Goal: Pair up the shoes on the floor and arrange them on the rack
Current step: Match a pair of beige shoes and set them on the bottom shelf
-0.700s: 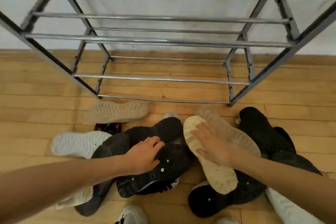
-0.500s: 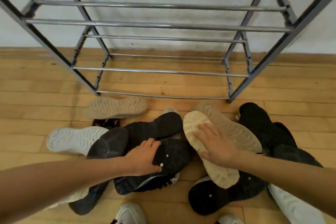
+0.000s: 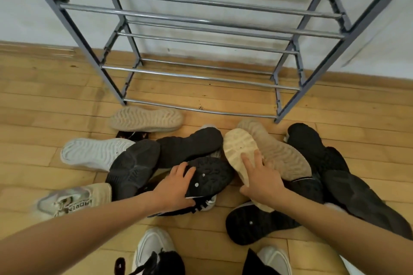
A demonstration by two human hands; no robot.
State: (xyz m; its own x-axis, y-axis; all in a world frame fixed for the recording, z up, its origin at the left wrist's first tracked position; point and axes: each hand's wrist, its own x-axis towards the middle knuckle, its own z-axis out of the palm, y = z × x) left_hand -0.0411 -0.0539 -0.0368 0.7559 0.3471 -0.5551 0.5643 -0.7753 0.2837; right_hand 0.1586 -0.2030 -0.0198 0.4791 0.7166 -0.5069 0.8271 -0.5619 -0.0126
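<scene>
**Both hands down on the shoe pile**

Gripping the black studded shoe (image 3: 209,177) with the left hand (image 3: 176,190), fingers curling over the sole's near-left edge and thumb tucking beneath. Pressing flat on the cream-soled shoe (image 3: 240,152) with the right hand (image 3: 261,182), fingers spread apart across the upturned sole, pinching nothing. Lying sole-up and overlapping in a heap: two dark grey soles (image 3: 134,167) left of the studded shoe, a tan sole (image 3: 279,154) touching the cream one on its right, more black shoes (image 3: 312,147) crowding the right side. Sitting apart at the pile's far-left edge, a beige sole (image 3: 146,118) and a white sole (image 3: 93,152); resting upright near the left forearm, a beige lettered sneaker (image 3: 73,201).

Standing just beyond the heap, a metal rack (image 3: 201,76), its rails bare and the lowest rail close to the beige sole. Leaving open floor to the left and under the rack. Spreading beneath everything, a wooden plank floor (image 3: 44,100); rising behind, a pale wall (image 3: 33,18).
</scene>
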